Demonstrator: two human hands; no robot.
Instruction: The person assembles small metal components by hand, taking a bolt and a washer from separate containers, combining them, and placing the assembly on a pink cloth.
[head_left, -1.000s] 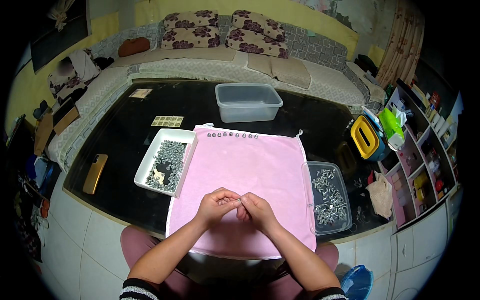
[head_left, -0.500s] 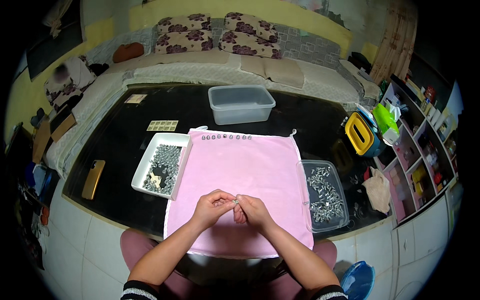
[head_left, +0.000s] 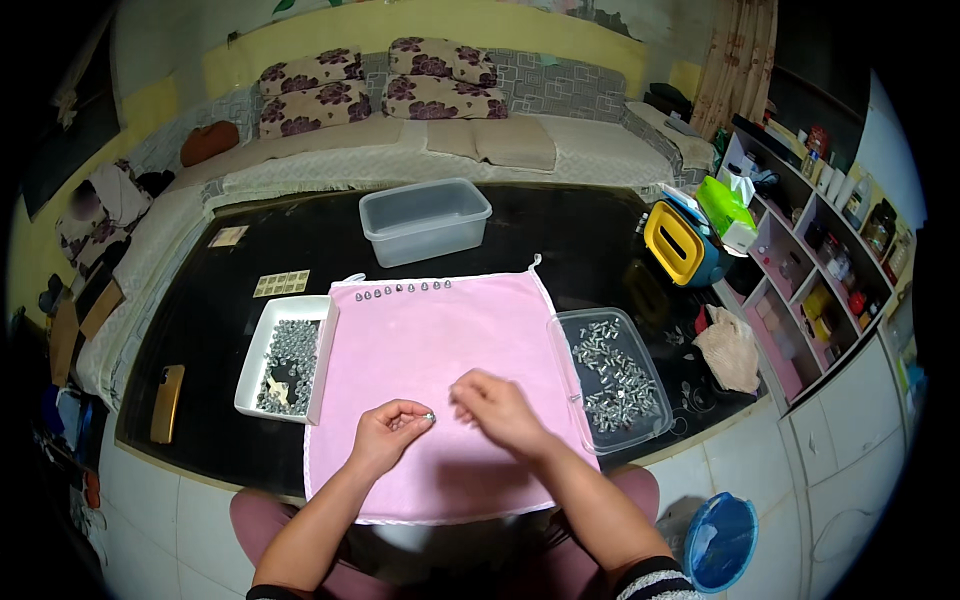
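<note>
Over the pink cloth point(head_left: 400, 350), my left hand point(head_left: 385, 438) pinches a small silver metal fastener point(head_left: 430, 417) between thumb and fingertips. The fastener is too small to make out fully. My right hand point(head_left: 498, 412) hovers apart from it, to the right, its curled fingers blurred by motion. Along the cloth's far edge runs a row of small silver metal pieces point(head_left: 398, 288). Left of the cloth, a white tray point(head_left: 316, 375) holds many small round metal parts point(head_left: 297, 340). On the right, a clear plastic tray point(head_left: 658, 410) holds loose silver bolt-like pieces point(head_left: 612, 375).
A clear plastic tub point(head_left: 425, 222) stands beyond the cloth on the black table point(head_left: 560, 235). A gold phone point(head_left: 168, 403) lies far left. At the right are a yellow-and-blue tissue box point(head_left: 680, 245), a beige cloth point(head_left: 728, 350) and shelves point(head_left: 785, 262). A blue bucket point(head_left: 722, 540) stands below.
My hands were together at the small fastener and are now apart. The right hand has drawn away from it, while the left keeps hold. The whole view has shifted as my head turned.
</note>
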